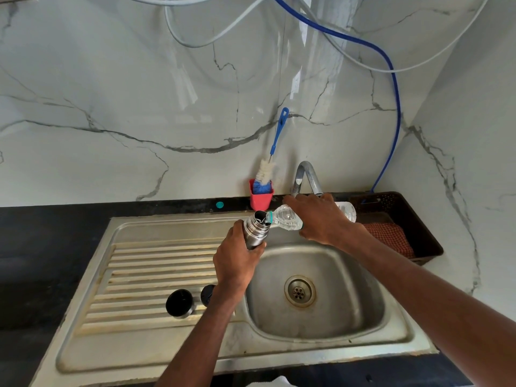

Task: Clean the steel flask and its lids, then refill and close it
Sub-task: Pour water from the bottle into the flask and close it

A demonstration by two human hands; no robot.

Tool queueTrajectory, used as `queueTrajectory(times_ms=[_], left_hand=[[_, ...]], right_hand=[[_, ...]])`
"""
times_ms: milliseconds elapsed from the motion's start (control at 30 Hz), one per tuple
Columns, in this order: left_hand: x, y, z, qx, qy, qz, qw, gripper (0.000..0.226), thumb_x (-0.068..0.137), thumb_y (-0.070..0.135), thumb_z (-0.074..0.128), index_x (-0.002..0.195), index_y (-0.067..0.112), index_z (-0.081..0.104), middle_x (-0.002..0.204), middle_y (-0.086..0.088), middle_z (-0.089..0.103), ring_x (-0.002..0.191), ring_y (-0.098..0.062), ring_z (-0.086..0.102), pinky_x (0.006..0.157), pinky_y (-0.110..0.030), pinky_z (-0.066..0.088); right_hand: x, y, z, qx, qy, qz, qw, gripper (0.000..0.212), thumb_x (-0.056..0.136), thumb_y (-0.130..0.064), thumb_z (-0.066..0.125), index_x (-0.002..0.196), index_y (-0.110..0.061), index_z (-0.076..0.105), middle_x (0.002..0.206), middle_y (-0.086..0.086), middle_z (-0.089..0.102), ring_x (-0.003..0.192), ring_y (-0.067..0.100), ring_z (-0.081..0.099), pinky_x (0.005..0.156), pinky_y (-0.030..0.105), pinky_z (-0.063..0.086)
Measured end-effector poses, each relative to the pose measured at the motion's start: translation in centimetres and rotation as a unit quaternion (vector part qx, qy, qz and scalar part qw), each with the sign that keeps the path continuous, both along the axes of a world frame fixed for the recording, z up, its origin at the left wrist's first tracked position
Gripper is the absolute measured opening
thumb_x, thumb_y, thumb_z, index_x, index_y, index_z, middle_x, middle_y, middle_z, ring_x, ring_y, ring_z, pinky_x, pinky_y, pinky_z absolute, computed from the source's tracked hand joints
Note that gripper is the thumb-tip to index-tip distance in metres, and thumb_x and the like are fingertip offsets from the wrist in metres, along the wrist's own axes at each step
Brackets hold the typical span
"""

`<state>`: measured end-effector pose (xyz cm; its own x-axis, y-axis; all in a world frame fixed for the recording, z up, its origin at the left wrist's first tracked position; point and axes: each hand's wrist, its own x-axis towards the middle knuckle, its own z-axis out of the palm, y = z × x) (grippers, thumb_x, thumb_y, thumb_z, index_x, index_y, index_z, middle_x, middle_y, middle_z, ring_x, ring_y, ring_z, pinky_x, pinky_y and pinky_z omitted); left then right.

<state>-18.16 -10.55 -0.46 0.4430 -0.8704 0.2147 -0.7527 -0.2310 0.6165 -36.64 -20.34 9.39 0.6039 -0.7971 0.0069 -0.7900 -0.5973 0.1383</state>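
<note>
Two hands are busy over the sink (391,335): the left hand (236,258) is wrapped round the lower body of the steel flask (255,229), and the right hand (321,219) grips a clear plastic bottle (287,217) from above. The flask sits above the seam between draining board and basin, its long axis tilted so the open mouth leans up and to the right. The bottle lies nearly level, its long axis running left to right, neck pointing left with its teal collar meeting the flask's rim. That meeting of neck and mouth is what the next move turns on: by my reading this is the refill, and raising the bottle's base further should keep water running in, provided the two openings stay lined up. Whether water is flowing cannot be made out.

Both lids wait on the draining board, nearer the left forearm: a larger dark cup lid (179,303) and a smaller stopper (208,295) just beside it, partly hidden by the arm. A bottle brush (265,174) stands in a red holder (261,198) behind the sink, near the tap (307,177).
</note>
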Motion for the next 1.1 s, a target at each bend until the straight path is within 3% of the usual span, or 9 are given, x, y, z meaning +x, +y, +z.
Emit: queueTrajectory(times_ms=[467,667,1100], left_hand=[[0.16,0.12,-0.13,-0.005,0.003,0.0,1.0,0.058,0.079,0.053,0.084,0.123,0.03,0.055,0.113,0.009,0.072,0.094,-0.021,0.072,0.072,-0.036,0.055],[0.14,0.23,-0.03,-0.003,0.008,-0.001,1.0,0.056,0.08,0.051,0.085,0.122,0.028,0.056,0.113,0.009,0.072,0.095,-0.021,0.071,0.069,-0.031,0.046],[-0.04,0.24,0.32,-0.003,0.015,0.006,1.0,0.054,0.08,0.05,0.085,0.121,0.03,0.056,0.111,0.01,0.071,0.094,-0.019,0.071,0.07,-0.031,0.045]], right_hand=[[0.14,-0.21,-0.49,-0.019,0.004,0.007,1.0,0.075,0.078,-0.017,0.072,0.14,-0.03,0.033,0.116,-0.002,0.064,0.108,0.027,0.066,0.092,0.047,0.045],[0.22,0.02,-0.36,-0.015,0.011,0.004,1.0,0.075,0.078,-0.018,0.073,0.14,-0.03,0.032,0.119,-0.001,0.063,0.111,0.027,0.065,0.093,0.047,0.045],[0.4,0.3,0.14,-0.015,0.012,-0.006,1.0,0.074,0.079,-0.017,0.073,0.144,-0.027,0.037,0.118,-0.001,0.062,0.109,0.028,0.064,0.093,0.046,0.043]])
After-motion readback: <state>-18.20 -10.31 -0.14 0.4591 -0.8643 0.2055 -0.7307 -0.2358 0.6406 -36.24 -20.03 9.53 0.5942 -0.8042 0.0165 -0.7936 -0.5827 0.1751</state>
